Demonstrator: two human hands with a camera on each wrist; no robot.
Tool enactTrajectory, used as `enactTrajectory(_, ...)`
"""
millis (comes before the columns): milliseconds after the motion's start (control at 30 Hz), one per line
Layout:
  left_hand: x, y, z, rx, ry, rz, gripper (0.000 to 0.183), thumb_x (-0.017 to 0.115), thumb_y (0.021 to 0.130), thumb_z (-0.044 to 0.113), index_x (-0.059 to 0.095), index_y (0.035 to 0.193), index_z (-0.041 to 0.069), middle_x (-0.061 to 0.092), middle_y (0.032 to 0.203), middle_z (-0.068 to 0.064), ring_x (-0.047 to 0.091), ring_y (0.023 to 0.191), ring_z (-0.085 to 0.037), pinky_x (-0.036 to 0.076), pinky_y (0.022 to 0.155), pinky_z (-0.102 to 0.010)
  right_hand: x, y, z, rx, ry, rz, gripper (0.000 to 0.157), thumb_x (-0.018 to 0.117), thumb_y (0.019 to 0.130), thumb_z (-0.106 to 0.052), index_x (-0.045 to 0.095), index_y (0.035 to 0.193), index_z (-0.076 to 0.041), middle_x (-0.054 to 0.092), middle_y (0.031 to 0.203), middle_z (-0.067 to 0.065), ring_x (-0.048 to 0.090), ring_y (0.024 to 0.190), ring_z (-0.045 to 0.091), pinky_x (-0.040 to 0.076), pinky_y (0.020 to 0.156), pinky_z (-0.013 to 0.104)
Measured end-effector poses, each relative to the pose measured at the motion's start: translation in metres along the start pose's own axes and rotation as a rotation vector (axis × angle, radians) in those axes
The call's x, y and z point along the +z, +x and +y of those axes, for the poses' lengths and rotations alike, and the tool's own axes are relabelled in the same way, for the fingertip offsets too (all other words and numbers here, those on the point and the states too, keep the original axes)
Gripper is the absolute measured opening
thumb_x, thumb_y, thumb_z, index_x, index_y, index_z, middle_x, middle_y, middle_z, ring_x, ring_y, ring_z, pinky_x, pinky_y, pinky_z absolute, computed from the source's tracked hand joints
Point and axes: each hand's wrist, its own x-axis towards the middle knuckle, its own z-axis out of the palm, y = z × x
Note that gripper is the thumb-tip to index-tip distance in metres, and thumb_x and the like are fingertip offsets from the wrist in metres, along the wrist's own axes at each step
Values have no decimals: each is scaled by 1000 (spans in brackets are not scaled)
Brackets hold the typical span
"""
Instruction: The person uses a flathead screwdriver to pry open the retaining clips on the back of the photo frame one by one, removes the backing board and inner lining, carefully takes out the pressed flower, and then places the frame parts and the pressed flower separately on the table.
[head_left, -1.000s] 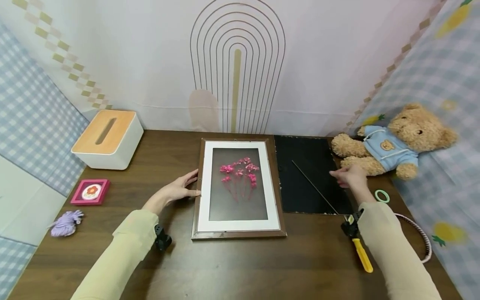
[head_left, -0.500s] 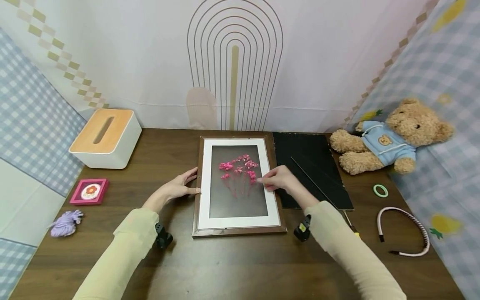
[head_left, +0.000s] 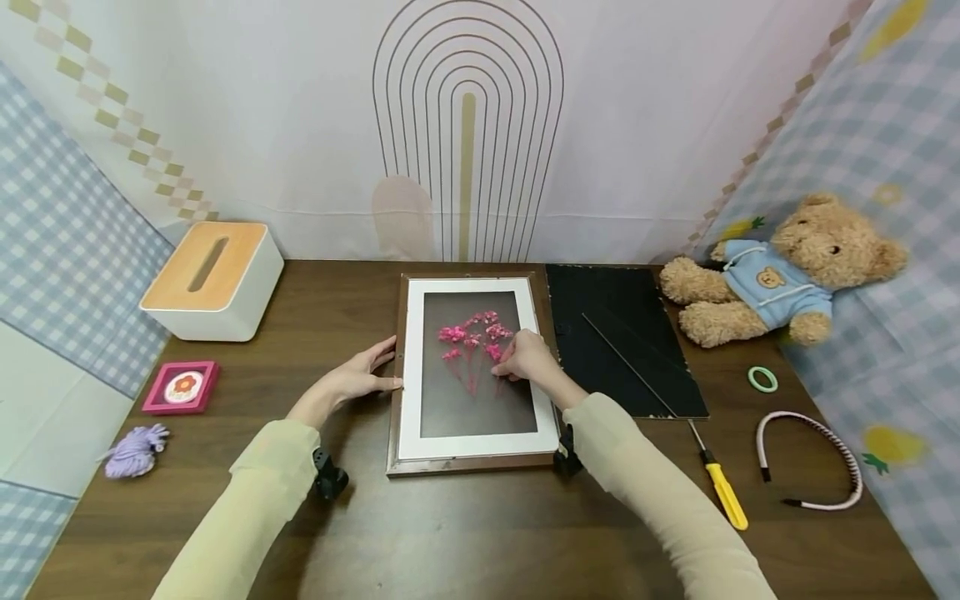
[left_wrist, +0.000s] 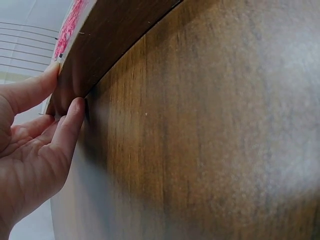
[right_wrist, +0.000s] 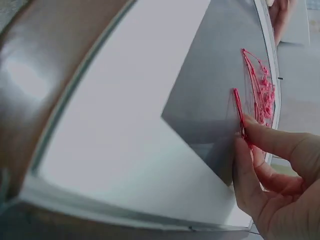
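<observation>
Pink flowers [head_left: 453,334] lie inside brown frame [head_left: 480,467], right hand [head_left: 525,357] pinching one stem [right_wrist: 237,102], wrist [head_left: 562,386] hiding part of its right rail, left hand [head_left: 348,379] spread against left rail, black board [head_left: 611,300] just right, teddy [head_left: 786,283] past it, screwdriver [head_left: 724,496] nearer.

White backdrop [head_left: 292,125] with nested arch lines, blue-checked cloth [head_left: 900,125] on 2 sides, brown wood-grain table [head_left: 465,542]

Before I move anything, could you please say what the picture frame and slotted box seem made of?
Picture frame: perhaps slightly shiny wood, by its brown, faintly streaked look. Slotted box: probably smooth plastic, by its even white; lid perhaps satin wood, given its tan tone.
</observation>
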Motion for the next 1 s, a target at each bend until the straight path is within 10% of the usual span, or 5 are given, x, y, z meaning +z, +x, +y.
enactTrajectory(433, 1, 0, 2, 13, -17, 4, 84, 60, 88, 3, 2, 148, -2, 11, 152, -28, 9, 143, -40, 6, 116, -53, -40, -9, 40, 75, 462, -184, 36, 66, 83, 0, 55, 114, 14, 63, 73, 2, 63, 58, 5, 56, 60, 20)
enactTrajectory(1000, 0, 1, 1, 6, -24, 1, 85, 60, 88, 5, 2, 149, 0, 9, 153, -27, 8, 143, -40, 8, 116, -53, -112, -55, 148, 71, 445, -469, 9, 62, 85, -1, 61, 93, 3, 68, 77, -3, 66, 72, 4, 56, 71, 22)
